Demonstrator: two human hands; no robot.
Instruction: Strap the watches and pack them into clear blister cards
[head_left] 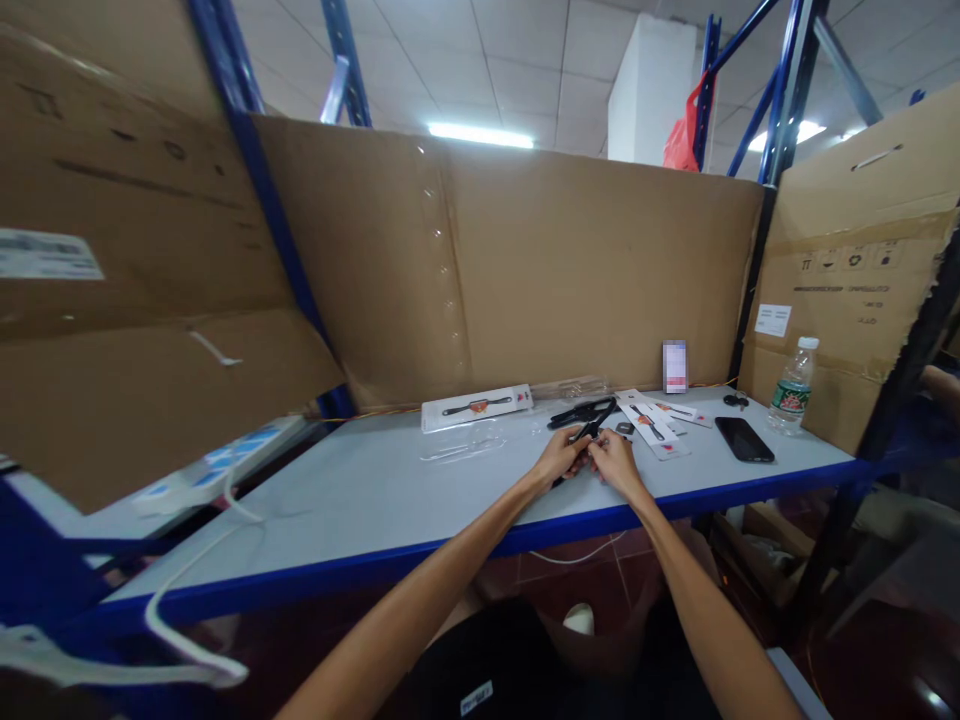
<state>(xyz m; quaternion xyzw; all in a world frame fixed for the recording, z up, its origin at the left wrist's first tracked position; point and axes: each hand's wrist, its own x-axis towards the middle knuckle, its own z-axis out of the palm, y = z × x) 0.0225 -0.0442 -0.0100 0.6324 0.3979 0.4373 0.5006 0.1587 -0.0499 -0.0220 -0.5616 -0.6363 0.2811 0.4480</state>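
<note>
Near the table's front edge, my left hand (559, 456) is closed around a black spokeshave (602, 416), whose handle points up and to the right. My right hand (615, 462) meets it at the tool's middle, fingers pinched together there; the exact part they grip is hidden. Just beyond lie more black spokeshaves (573, 414), and a small dark piece (624, 428) sits to their right. Printed cards (649, 424) picturing a spokeshave overlap right of my hands. Another such card (477, 407) lies at the back left, with a clear plastic blister (465, 443) in front of it.
A phone (744, 439) lies flat at the right, near keys (736, 400) and a water bottle (793, 390). A lit phone (674, 367) leans against the cardboard back wall (570, 270). The grey tabletop (360, 500) has a blue front edge; a white cable (180, 590) hangs at left.
</note>
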